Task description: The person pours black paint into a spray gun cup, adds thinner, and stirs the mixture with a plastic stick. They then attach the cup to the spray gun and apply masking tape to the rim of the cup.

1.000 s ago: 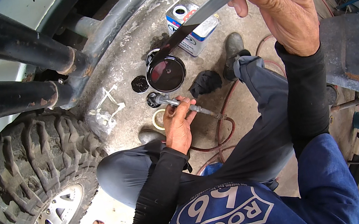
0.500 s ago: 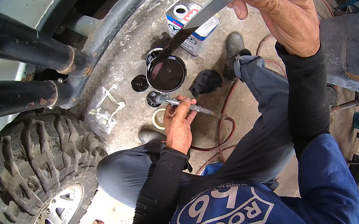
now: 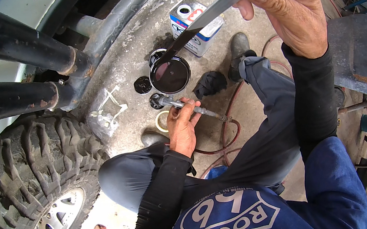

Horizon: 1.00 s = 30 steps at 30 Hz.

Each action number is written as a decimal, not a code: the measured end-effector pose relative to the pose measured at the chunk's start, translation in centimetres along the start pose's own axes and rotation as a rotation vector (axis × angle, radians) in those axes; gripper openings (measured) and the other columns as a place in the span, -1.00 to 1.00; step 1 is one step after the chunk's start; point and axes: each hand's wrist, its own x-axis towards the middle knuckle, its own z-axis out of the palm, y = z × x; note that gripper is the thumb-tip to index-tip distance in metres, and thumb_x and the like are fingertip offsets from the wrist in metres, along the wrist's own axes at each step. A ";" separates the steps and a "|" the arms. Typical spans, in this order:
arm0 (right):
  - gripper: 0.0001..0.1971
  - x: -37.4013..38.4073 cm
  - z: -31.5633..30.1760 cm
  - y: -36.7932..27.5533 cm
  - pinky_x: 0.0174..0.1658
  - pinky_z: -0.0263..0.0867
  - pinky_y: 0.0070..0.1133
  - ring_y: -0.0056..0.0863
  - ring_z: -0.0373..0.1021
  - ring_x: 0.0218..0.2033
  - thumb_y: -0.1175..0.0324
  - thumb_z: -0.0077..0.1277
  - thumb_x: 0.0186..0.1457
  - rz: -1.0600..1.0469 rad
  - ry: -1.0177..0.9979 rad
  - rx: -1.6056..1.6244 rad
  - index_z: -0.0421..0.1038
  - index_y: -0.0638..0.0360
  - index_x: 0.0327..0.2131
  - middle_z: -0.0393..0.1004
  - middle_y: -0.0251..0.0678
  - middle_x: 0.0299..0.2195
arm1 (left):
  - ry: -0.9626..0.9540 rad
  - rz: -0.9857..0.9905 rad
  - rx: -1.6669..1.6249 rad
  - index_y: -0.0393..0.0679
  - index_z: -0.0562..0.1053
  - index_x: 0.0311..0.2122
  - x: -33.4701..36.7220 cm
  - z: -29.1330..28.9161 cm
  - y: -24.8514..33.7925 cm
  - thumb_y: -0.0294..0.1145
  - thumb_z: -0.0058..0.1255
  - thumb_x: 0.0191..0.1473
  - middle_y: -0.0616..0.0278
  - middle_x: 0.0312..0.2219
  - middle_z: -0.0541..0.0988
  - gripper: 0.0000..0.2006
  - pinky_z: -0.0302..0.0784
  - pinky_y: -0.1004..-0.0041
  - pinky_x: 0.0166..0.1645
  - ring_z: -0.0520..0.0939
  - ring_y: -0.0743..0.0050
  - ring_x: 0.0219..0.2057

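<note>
My right hand (image 3: 297,15) is closed round a long flat metal strip (image 3: 223,3), thumb on its face. The strip slants down, and its lower end, coated in dark paint, is over or in a round can of dark paint (image 3: 172,79); contact with the paint is unclear. My left hand (image 3: 182,129) grips a silver tool that looks like a spray gun (image 3: 173,101), with a red hose (image 3: 235,128) at its near end. By its far end is a small black-smeared cup (image 3: 156,100); whether they are joined is unclear.
A rectangular metal tin (image 3: 201,28) stands behind the paint can. Close by lie a black lid-like disc (image 3: 142,85), a dark crumpled cloth (image 3: 210,84), a tape roll (image 3: 161,121) and clear plastic (image 3: 108,111). A big tyre (image 3: 34,171) and black tubes (image 3: 23,44) occupy the left.
</note>
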 end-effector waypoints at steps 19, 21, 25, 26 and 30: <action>-0.80 0.1 0.2 -0.2 -0.42 0.38 -0.64 -0.56 0.44 -0.49 0.44 0.18 0.09 0.010 0.007 0.016 0.53 0.40 -0.26 0.53 -0.19 -0.38 | 0.009 -0.005 -0.008 -0.04 0.43 -0.13 0.1 0.0 -0.1 -0.28 0.21 0.07 0.34 -0.19 0.52 -0.72 0.29 0.02 0.15 0.54 0.31 -0.03; -0.80 0.1 0.3 -0.2 -0.41 0.38 -0.64 -0.56 0.44 -0.49 0.43 0.19 0.09 0.005 0.010 0.014 0.53 0.40 -0.26 0.53 -0.19 -0.39 | 0.014 -0.006 -0.006 -0.04 0.43 -0.13 0.1 0.1 0.0 -0.28 0.20 0.08 0.33 -0.19 0.52 -0.72 0.29 0.02 0.16 0.53 0.31 -0.03; -0.79 0.1 0.3 -0.1 -0.41 0.38 -0.64 -0.57 0.44 -0.49 0.43 0.19 0.08 -0.005 0.015 0.007 0.53 0.40 -0.26 0.53 -0.19 -0.39 | 0.014 -0.008 -0.003 -0.05 0.42 -0.12 0.0 0.1 0.0 -0.28 0.20 0.08 0.33 -0.18 0.51 -0.71 0.29 0.03 0.16 0.53 0.31 -0.03; -0.79 0.1 0.3 -0.1 -0.41 0.38 -0.64 -0.57 0.44 -0.49 0.43 0.19 0.08 -0.006 0.012 0.003 0.53 0.40 -0.26 0.53 -0.19 -0.39 | 0.014 -0.008 -0.003 -0.05 0.42 -0.12 0.0 0.1 0.0 -0.28 0.20 0.08 0.33 -0.18 0.51 -0.71 0.29 0.03 0.16 0.53 0.31 -0.02; -0.80 0.1 0.2 -0.2 -0.41 0.38 -0.64 -0.57 0.44 -0.50 0.44 0.18 0.09 -0.004 0.003 -0.005 0.53 0.40 -0.26 0.53 -0.19 -0.39 | 0.010 -0.009 -0.004 -0.04 0.42 -0.12 0.1 0.1 0.0 -0.28 0.20 0.08 0.33 -0.18 0.51 -0.71 0.29 0.04 0.15 0.53 0.30 -0.02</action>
